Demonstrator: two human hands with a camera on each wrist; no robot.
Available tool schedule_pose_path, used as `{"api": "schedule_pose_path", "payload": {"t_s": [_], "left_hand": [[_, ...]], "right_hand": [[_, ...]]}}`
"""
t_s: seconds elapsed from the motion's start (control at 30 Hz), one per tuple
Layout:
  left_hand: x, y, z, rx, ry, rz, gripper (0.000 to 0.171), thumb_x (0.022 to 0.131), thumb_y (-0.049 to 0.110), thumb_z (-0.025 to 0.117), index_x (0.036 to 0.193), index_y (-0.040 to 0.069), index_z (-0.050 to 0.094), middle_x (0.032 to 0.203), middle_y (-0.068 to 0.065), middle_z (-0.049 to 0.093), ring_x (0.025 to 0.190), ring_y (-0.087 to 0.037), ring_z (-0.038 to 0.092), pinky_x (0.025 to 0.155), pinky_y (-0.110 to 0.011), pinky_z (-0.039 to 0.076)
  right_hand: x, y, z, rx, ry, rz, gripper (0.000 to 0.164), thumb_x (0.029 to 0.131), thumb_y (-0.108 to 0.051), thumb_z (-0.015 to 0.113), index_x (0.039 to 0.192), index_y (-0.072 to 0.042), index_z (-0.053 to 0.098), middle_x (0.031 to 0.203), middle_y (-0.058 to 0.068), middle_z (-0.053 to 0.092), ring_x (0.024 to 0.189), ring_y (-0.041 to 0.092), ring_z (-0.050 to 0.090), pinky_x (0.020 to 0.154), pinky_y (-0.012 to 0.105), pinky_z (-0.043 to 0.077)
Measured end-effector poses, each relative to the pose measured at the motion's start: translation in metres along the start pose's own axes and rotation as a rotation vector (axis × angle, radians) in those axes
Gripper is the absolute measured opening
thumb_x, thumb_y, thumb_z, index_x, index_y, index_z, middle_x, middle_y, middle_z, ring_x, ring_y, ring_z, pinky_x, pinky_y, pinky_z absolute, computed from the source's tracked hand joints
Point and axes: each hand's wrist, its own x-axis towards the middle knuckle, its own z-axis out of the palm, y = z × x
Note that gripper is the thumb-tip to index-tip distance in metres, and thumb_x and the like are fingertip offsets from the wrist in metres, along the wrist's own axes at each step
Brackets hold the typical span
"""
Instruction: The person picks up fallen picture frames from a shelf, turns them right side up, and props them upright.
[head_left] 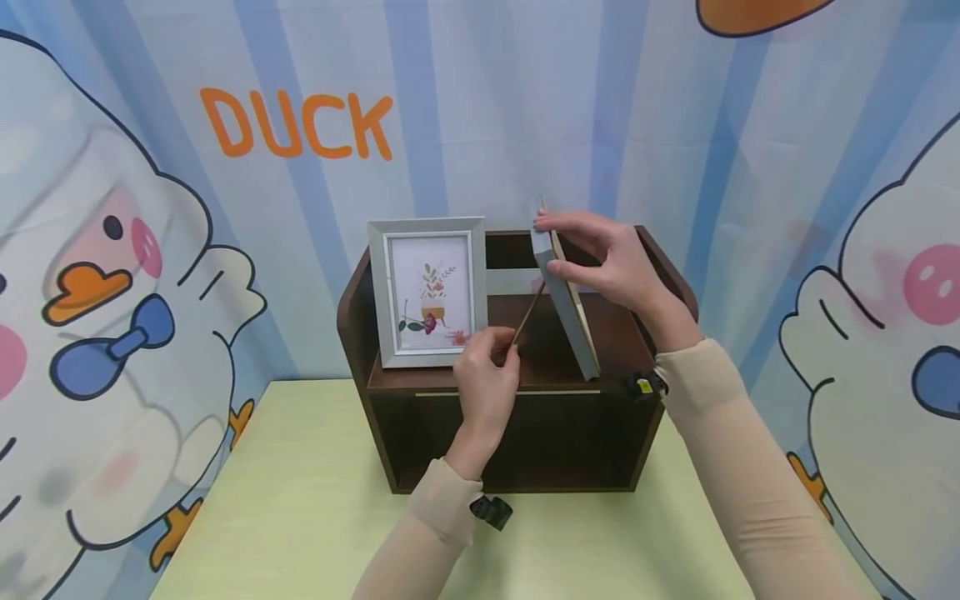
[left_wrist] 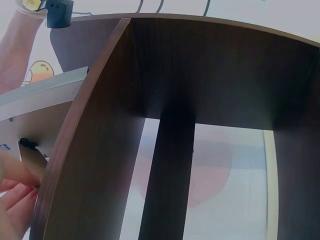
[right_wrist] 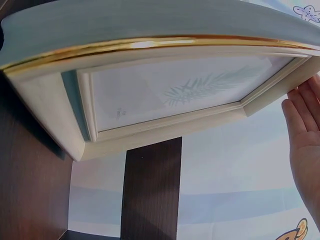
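Note:
A picture frame [head_left: 576,321] stands nearly edge-on on the upper shelf of a dark brown wooden rack [head_left: 525,437]. My right hand [head_left: 622,262] holds it near the top, fingers and thumb at its edge. Behind its back panel [left_wrist: 30,127] a thin support leg [head_left: 529,312] sticks out, and my left hand [head_left: 487,379] pinches that leg. The right wrist view shows the frame's cream front border [right_wrist: 165,142] around a pale leaf print [right_wrist: 205,90]. Left of it, another silver-grey frame [head_left: 377,292] with a potted-plant picture stands upright on the same shelf.
The rack has raised side panels [head_left: 352,312] and an open lower compartment. It stands on a pale yellow-green table [head_left: 300,475]. Behind hangs a blue and white striped curtain [head_left: 502,108] with duck drawings. A small black camera [head_left: 491,510] sits at my left wrist.

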Motion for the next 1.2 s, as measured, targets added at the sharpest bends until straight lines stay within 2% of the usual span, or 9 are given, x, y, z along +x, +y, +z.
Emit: {"api": "schedule_pose_path", "payload": {"t_s": [0.1,0.27,0.4,0.47,0.6,0.67,0.8,1.0,1.2], "left_hand": [[-0.001,0.001,0.0,-0.001,0.007,0.017,0.012,0.081,0.001,0.072,0.092,0.004,0.069,0.087,-0.007,0.068,0.077,-0.016,0.066,0.07,-0.026,0.057],[0.001,0.013,-0.001,-0.039,0.05,0.092,0.019,0.081,0.005,0.073,0.099,0.003,0.068,0.091,-0.008,0.065,0.082,-0.017,0.065,0.073,-0.024,0.057],[0.008,0.027,0.001,-0.111,0.095,0.143,0.024,0.081,0.009,0.074,0.103,0.003,0.068,0.093,-0.009,0.064,0.086,-0.018,0.065,0.075,-0.025,0.057],[0.013,0.034,0.003,-0.15,0.101,0.151,0.026,0.082,0.011,0.074,0.105,0.003,0.067,0.094,-0.009,0.064,0.088,-0.018,0.065,0.077,-0.025,0.057],[0.02,0.046,0.01,-0.209,0.096,0.137,0.035,0.081,0.017,0.075,0.111,0.002,0.065,0.098,-0.01,0.062,0.091,-0.021,0.064,0.08,-0.026,0.056],[0.023,0.051,0.014,-0.209,0.097,0.119,0.038,0.081,0.02,0.076,0.112,0.003,0.064,0.099,-0.01,0.061,0.091,-0.02,0.062,0.082,-0.024,0.055],[0.025,0.059,0.022,-0.178,0.101,0.067,0.042,0.08,0.026,0.076,0.113,0.006,0.062,0.099,-0.007,0.059,0.091,-0.016,0.06,0.082,-0.022,0.054],[0.023,0.066,0.031,-0.171,0.087,0.026,0.042,0.079,0.028,0.078,0.11,0.005,0.06,0.099,-0.008,0.057,0.09,-0.016,0.059,0.081,-0.023,0.054],[0.022,0.067,0.038,-0.158,0.06,-0.013,0.042,0.079,0.025,0.077,0.109,0.005,0.054,0.101,-0.007,0.055,0.089,-0.015,0.058,0.079,-0.022,0.054]], "right_hand": [[-0.002,0.008,-0.001,0.02,0.004,-0.005,0.045,0.082,0.007,0.066,0.126,0.007,0.056,0.135,0.023,0.052,0.13,0.027,0.047,0.11,0.039,0.036],[-0.008,0.028,-0.004,0.072,0.063,0.024,0.042,0.089,-0.003,0.062,0.13,0.0,0.055,0.136,0.016,0.054,0.127,0.017,0.051,0.108,0.032,0.039],[-0.013,0.035,-0.007,0.072,0.124,0.105,0.039,0.094,-0.011,0.057,0.131,-0.002,0.055,0.135,0.015,0.055,0.122,0.012,0.055,0.101,0.021,0.044],[-0.013,0.039,-0.008,0.024,0.15,0.168,0.039,0.094,-0.013,0.057,0.132,-0.004,0.055,0.134,0.015,0.056,0.121,0.016,0.056,0.099,0.023,0.046],[-0.014,0.047,-0.008,-0.132,0.185,0.325,0.04,0.095,-0.021,0.057,0.133,-0.008,0.054,0.133,0.013,0.057,0.121,0.025,0.055,0.101,0.036,0.046],[-0.013,0.051,-0.007,-0.212,0.18,0.405,0.042,0.096,-0.025,0.056,0.134,-0.009,0.052,0.133,0.012,0.057,0.122,0.026,0.055,0.101,0.043,0.044],[-0.013,0.059,-0.004,-0.282,0.143,0.555,0.043,0.098,-0.026,0.052,0.137,-0.008,0.048,0.136,0.014,0.054,0.124,0.03,0.052,0.102,0.048,0.043],[-0.01,0.071,-0.001,-0.246,0.1,0.733,0.044,0.099,-0.026,0.049,0.137,-0.004,0.047,0.136,0.019,0.051,0.126,0.034,0.048,0.103,0.05,0.04],[-0.006,0.086,0.002,-0.065,0.059,0.831,0.048,0.098,-0.03,0.05,0.137,-0.002,0.045,0.138,0.018,0.048,0.125,0.032,0.047,0.105,0.049,0.04]]}}
